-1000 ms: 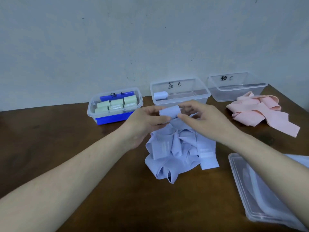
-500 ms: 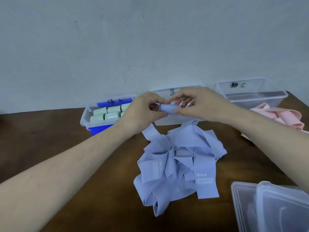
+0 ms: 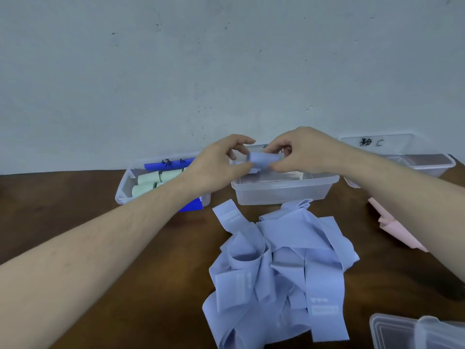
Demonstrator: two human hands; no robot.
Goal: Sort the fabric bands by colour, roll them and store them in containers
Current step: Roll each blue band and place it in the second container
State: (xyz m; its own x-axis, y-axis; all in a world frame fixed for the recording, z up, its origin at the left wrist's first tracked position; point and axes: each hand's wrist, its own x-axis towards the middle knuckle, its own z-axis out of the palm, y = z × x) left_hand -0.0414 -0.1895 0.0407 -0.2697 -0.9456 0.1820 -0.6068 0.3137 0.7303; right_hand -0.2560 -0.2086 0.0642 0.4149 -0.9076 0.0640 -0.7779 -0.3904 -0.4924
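Observation:
Both hands hold a rolled blue band [image 3: 263,159] above the middle clear container [image 3: 284,188]. My left hand [image 3: 219,167] pinches its left end, and my right hand [image 3: 299,152] grips its right end. A heap of loose blue bands [image 3: 281,268] lies on the brown table in front of that container. The left container [image 3: 161,182] holds several rolled green bands [image 3: 151,181]. Pink bands [image 3: 400,235] lie at the right, partly hidden by my right forearm. The right container [image 3: 402,162], marked C, stands behind them.
Clear plastic lids [image 3: 417,332] are stacked at the near right corner. A blue lid [image 3: 191,205] sits under the left container. A pale wall rises right behind the containers. Bare brown table [image 3: 63,202] spreads to the left.
Both hands have carried the rolled blue band up and away from the heap to above the middle container. The view has tilted upward.

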